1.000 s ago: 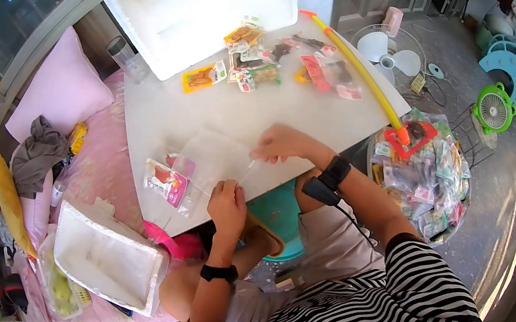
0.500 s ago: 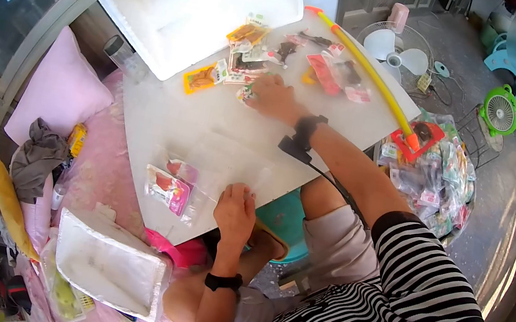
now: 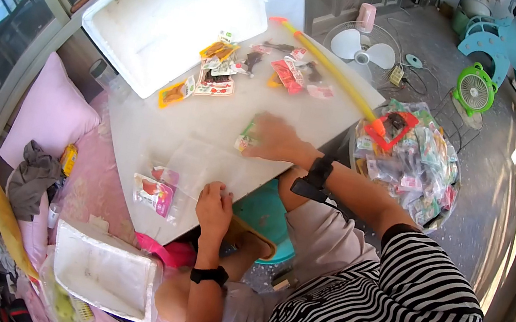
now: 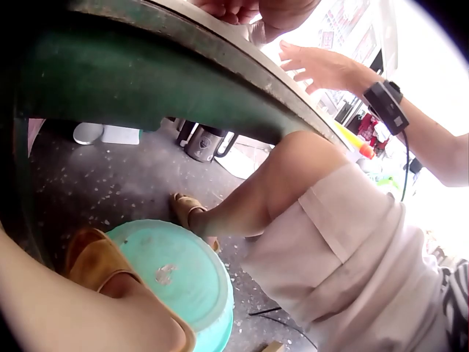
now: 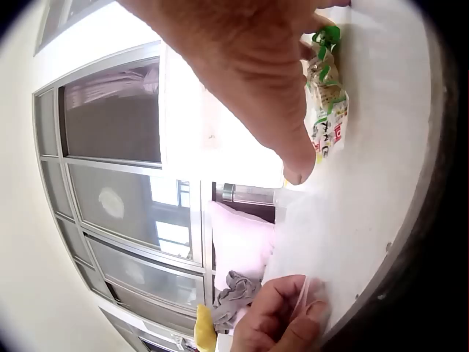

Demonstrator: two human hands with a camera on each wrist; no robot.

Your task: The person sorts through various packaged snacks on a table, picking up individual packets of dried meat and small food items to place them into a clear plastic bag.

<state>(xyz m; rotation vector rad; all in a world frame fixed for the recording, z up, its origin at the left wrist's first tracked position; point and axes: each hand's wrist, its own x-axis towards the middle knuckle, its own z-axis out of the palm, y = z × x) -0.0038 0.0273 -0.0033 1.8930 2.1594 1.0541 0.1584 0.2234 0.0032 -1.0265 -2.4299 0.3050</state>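
My left hand [image 3: 213, 212] is at the table's near edge, pinching the rim of a clear plastic bag [image 3: 193, 156] between thumb and fingers, as the right wrist view shows. Above the table, my blurred right hand [image 3: 279, 140] holds a green-and-white packet [image 3: 245, 138]; in the right wrist view the packet [image 5: 327, 110] lies between the thumb and the fingers. Two pink-and-white packets [image 3: 155, 194] lie at the bag's far left end; whether they are inside it is unclear. Several yellow, red and dark packets [image 3: 215, 78] lie toward the table's far side.
A white foam box [image 3: 166, 14] stands at the table's far left, and a yellow tube [image 3: 330, 67] lies along its far right edge. A heap of packets [image 3: 413, 164] fills a round container at right. A smaller foam box [image 3: 107, 272] sits at lower left.
My right hand has gone from the bag to the packet pile and come back toward the bag with the green-and-white packet. My left hand has stayed by the table edge.
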